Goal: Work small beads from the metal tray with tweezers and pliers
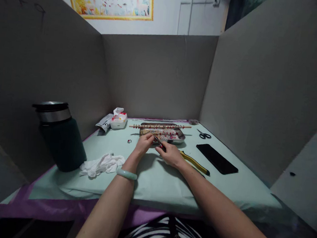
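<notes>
My left hand (144, 143), with a pale green bangle on its wrist, is closed in a pinch in front of the bead tray. What it pinches is too small to make out. In my right hand (170, 154) is a slim dark tool (160, 143) with a reddish patch, its narrow tip meeting the left fingertips. Its exact kind does not show clearly. The metal tray (183, 139) behind both hands holds many small beads, and a stick (187, 127) strung with small red and pale pieces lies across it. A yellow handle (195, 163), apparently of pliers, shows beside my right wrist.
Right of the tray lie black scissors (204, 135) and a black phone-like slab (216, 159). To the left are a small ring (129, 141), crumpled white cloth (101, 165), a tissue pack (118, 121) and a dark green flask (62, 140). Grey partitions (157, 74) enclose the table.
</notes>
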The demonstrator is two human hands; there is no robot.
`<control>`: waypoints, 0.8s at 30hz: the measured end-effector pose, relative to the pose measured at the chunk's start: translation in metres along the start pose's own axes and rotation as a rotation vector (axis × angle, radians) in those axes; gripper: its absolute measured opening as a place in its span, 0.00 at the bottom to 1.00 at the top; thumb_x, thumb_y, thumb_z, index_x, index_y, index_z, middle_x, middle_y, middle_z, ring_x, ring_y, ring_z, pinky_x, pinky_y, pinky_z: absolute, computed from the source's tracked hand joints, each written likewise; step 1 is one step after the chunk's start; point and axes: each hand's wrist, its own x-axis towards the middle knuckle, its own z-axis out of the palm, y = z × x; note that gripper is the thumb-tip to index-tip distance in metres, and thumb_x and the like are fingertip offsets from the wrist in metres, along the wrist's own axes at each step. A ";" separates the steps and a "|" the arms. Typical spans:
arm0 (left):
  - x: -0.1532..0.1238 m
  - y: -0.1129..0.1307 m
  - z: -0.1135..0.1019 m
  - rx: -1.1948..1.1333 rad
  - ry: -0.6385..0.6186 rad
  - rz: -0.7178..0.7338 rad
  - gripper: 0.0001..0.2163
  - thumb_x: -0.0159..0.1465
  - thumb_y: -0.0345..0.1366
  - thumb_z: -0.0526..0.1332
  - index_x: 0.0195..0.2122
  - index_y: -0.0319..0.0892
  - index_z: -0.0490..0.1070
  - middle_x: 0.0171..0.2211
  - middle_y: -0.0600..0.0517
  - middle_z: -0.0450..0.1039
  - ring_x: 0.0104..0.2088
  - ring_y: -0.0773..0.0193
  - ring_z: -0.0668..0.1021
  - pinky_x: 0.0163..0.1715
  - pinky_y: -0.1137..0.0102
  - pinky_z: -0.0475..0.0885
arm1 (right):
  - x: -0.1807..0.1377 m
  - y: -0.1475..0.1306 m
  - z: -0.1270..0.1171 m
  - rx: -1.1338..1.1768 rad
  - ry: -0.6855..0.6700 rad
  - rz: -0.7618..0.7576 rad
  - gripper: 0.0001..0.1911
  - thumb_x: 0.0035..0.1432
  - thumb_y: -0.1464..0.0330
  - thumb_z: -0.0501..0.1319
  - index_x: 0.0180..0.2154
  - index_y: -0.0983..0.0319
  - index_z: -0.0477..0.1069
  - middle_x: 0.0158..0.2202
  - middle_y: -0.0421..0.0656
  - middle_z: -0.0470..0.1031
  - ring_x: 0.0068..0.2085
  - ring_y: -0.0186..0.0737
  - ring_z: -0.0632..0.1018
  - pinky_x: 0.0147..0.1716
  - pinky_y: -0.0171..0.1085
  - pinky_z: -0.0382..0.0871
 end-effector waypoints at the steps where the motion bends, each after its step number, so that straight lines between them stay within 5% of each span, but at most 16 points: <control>1: 0.000 0.001 0.000 -0.057 -0.024 -0.054 0.09 0.56 0.37 0.55 0.22 0.39 0.64 0.13 0.59 0.54 0.14 0.75 0.56 0.15 0.76 0.50 | -0.001 0.000 0.000 -0.021 0.014 -0.010 0.16 0.57 0.56 0.52 0.32 0.62 0.68 0.27 0.41 0.71 0.28 0.36 0.69 0.27 0.32 0.52; 6: -0.003 0.006 0.001 -0.221 -0.085 -0.195 0.10 0.54 0.40 0.59 0.23 0.39 0.62 0.12 0.61 0.52 0.11 0.78 0.51 0.12 0.77 0.42 | -0.003 0.000 -0.001 -0.091 0.034 -0.018 0.17 0.58 0.55 0.52 0.33 0.61 0.68 0.28 0.42 0.72 0.29 0.36 0.70 0.27 0.33 0.51; 24: -0.005 0.009 0.000 -0.248 -0.099 -0.241 0.04 0.54 0.35 0.56 0.25 0.41 0.62 0.10 0.61 0.51 0.10 0.77 0.49 0.12 0.77 0.40 | -0.004 -0.002 -0.001 -0.205 0.008 0.023 0.19 0.60 0.54 0.50 0.37 0.61 0.69 0.32 0.44 0.75 0.33 0.39 0.73 0.29 0.34 0.53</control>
